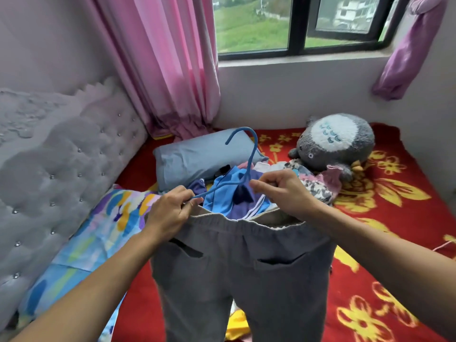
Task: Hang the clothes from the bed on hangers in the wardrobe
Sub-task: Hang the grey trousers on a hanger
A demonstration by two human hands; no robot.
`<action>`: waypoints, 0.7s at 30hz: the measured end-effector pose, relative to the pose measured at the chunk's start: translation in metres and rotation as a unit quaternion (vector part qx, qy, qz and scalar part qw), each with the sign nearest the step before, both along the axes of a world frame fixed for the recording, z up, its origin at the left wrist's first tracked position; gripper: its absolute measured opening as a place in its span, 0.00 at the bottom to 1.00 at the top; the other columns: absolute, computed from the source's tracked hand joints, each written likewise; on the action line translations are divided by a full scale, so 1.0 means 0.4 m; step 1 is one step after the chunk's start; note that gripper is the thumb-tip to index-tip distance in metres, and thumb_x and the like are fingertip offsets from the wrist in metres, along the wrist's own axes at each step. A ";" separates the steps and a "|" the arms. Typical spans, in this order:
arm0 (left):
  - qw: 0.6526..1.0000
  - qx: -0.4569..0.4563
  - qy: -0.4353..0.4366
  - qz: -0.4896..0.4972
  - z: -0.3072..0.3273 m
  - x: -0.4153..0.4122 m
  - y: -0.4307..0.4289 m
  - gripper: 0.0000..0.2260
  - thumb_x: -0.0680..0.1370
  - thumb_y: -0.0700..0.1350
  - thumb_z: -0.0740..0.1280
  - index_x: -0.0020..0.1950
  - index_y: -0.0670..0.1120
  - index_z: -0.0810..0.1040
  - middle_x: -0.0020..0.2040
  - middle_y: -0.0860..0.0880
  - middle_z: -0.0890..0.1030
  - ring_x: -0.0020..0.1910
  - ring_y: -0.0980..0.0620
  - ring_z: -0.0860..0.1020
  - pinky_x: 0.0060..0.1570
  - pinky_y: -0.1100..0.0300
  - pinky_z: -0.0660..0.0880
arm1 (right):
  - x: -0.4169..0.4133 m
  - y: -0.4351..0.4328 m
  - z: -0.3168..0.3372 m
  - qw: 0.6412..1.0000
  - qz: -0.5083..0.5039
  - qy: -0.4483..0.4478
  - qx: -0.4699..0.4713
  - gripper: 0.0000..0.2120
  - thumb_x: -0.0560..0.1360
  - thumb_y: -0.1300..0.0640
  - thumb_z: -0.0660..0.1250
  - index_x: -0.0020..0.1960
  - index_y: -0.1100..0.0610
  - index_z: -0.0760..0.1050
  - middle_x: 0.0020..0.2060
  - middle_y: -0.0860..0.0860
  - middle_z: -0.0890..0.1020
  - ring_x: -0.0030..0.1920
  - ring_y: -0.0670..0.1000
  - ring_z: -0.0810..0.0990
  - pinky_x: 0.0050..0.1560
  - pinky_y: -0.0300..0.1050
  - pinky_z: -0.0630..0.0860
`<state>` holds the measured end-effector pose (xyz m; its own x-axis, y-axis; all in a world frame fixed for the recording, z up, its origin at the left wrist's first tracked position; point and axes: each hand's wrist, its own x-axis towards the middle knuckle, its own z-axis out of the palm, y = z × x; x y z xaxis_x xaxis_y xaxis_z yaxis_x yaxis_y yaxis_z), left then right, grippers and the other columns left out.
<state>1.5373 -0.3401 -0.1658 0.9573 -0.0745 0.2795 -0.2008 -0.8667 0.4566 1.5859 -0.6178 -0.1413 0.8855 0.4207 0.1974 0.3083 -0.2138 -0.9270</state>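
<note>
Soft, even daylight comes from the window point(298, 23) at the upper right, leaving only faint shadows and no harsh glare, while the whole frame is slightly soft and the headboard point(61, 169) at the left edge bows from wide-angle distortion.

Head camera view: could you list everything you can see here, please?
trousers: 1, grey, held up in front
hanger: 1, blue, above the waistband
bedspread: 1, red with yellow flowers
clothes pile: 1, blue, purple, mixed, behind trousers
pillow: 1, light blue, by pink curtain
plush toy: 1, grey-white, far right on bedspread
patterned bedding: 1, multicoloured, beside headboard
headboard: 1, grey, left
curtains: 2, pink and purple, flanking window
left hand: 1, grips hanger end
right hand: 1, pinches hanger's other arm
</note>
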 end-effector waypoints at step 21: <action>0.979 -0.007 -0.040 0.198 -0.057 -0.332 0.212 0.15 0.76 0.60 0.58 0.32 0.55 0.67 0.30 0.53 0.68 0.31 0.55 0.68 0.33 0.55 0.64 | -0.040 0.193 -0.070 0.930 0.137 -0.184 -0.288 0.22 0.74 0.35 0.62 0.51 0.54 0.77 0.43 0.48 0.82 0.45 0.51 0.79 0.46 0.52 0.77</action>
<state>1.4043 -0.2554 -0.1885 0.8855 0.3017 0.3534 0.1135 -0.8779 0.4652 1.5699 -0.5405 -0.1694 0.6474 0.7497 0.1371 0.6972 -0.5100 -0.5039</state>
